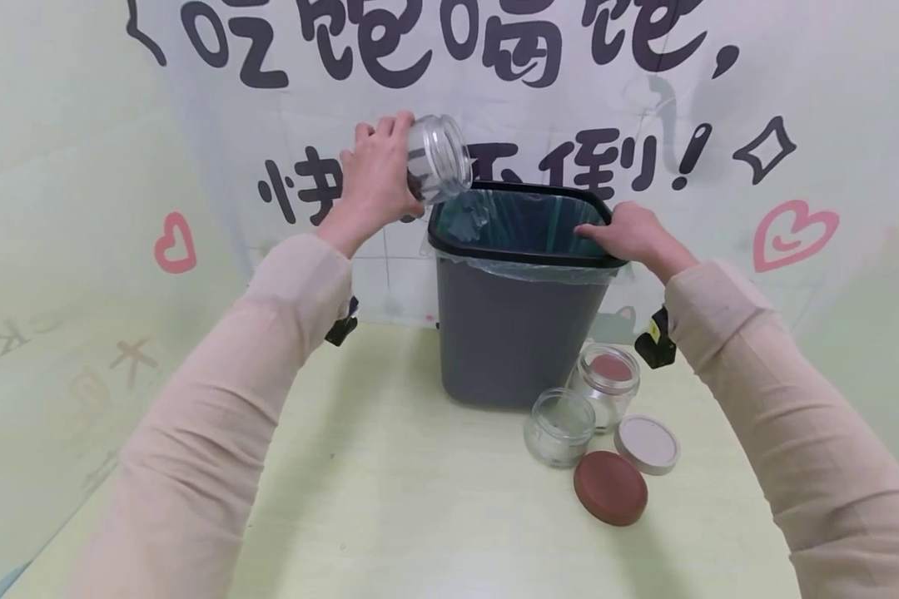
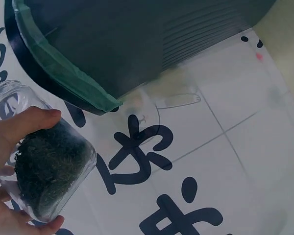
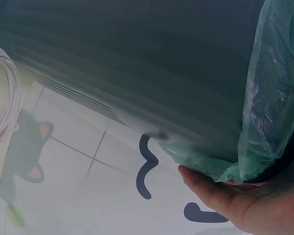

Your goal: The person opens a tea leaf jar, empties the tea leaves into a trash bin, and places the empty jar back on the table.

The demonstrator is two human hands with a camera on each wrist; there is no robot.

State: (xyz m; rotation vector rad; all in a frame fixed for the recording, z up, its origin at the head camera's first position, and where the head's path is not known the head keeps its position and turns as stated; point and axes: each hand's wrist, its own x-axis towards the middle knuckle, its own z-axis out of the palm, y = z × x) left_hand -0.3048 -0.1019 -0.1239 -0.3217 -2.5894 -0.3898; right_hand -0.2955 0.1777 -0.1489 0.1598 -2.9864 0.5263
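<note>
My left hand (image 1: 374, 170) grips a clear glass jar (image 1: 436, 162), tipped so that its mouth points over the left rim of a dark grey trash bin (image 1: 520, 333). In the left wrist view, dark, dry, leaf-like shreds (image 2: 51, 166) lie heaped inside the jar, with my thumb and fingers wrapped round its sides. My right hand (image 1: 635, 233) holds the bin's right rim, thumb over the inside edge. The right wrist view has its fingers beneath the rim, against the folded-over green plastic liner (image 3: 274, 88). The bin stands upright.
Right of the bin's base stand an open glass jar (image 1: 559, 437) and another glass jar (image 1: 603, 408) with something reddish at its top. A whitish lid (image 1: 648, 443) and a dark red lid (image 1: 610, 488) lie beside them. A printed cloth (image 1: 389, 274) hangs behind.
</note>
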